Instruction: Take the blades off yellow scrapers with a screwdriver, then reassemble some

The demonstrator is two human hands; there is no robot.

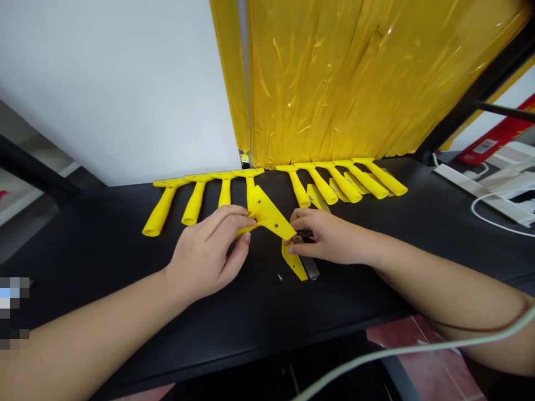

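My left hand [215, 245] is closed around the handle of a yellow plastic scraper [273, 214], its wide, flat head tilted toward the right and showing small dark holes. My right hand [330, 234] is just right of that head, fingers bent and the thumb on the top of a loose yellow plate [295, 262]. Beside this plate lies a grey metal strip [310, 267], partly hidden by the right hand. A small screw [280, 277] rests on the black table in front of the plate.
Several yellow scraper handles [159, 214] stand in a row along the back of the black table [234, 328], with more yellow plates [317, 196] behind my right hand. White parts and a cable [501, 195] occupy the right side. A pale cable [401, 351] crosses the foreground.
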